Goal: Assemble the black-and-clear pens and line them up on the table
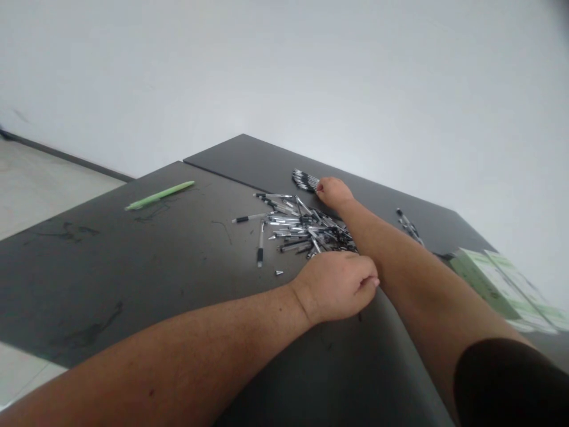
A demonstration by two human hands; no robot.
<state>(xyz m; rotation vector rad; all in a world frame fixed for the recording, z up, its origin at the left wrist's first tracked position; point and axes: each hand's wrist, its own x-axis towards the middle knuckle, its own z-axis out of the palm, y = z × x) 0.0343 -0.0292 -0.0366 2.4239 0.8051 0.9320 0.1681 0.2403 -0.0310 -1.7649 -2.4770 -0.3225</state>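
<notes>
A heap of black and clear pens (302,228) lies on the dark table (133,267). My left hand (335,284) rests curled on the table at the near edge of the heap, its fingers closed; what they hold, if anything, is hidden. My right hand (332,191) reaches across the heap to the far side and touches a small bundle of black pens (304,179) with closed fingers. A single pen (260,242) lies apart, left of the heap.
A green pen (160,195) lies alone at the left of the table. A few more pens (409,226) lie at the right. Green and white cartons (502,284) sit at the right edge. A white wall stands behind; pale floor lies left.
</notes>
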